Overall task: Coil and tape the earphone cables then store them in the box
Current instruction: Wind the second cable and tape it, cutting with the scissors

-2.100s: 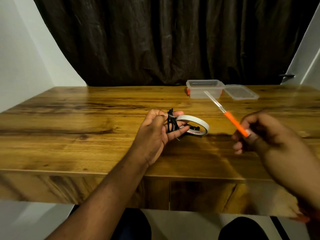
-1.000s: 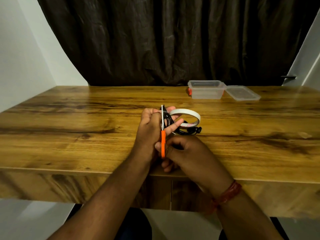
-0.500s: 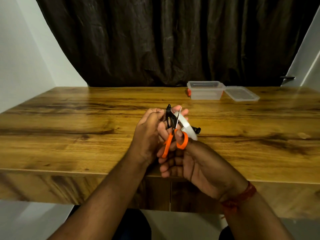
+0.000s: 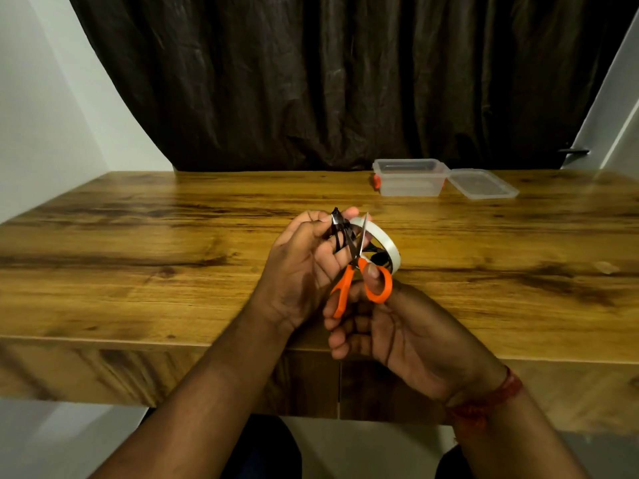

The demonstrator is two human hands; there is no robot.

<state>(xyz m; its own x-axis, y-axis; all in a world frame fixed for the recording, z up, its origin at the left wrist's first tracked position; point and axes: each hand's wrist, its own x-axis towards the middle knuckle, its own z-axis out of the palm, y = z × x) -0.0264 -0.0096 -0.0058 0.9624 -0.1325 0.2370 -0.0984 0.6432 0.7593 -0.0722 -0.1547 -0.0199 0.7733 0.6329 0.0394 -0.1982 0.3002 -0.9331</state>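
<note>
Coiled black earphone cable [image 4: 337,233] pinched upright in left hand [image 4: 304,267], fingers curled round the bundle, above the worktop [image 4: 138,271] near its middle. Right hand [image 4: 387,326] just beside and below, thumb through one orange loop of the scissors [image 4: 359,271], fingers curled on the other handle; blades parted slightly, pointing up between cable and white tape roll [image 4: 383,243]. Tape roll touching left fingertips, just right of the coil; whether lifted or resting on wood, cannot tell. Clear box [image 4: 409,183] open at the far edge, right of centre, lid [image 4: 482,184] lying flat beside it. Broad bare wood left and right of both hands; near edge close under the wrists.
</note>
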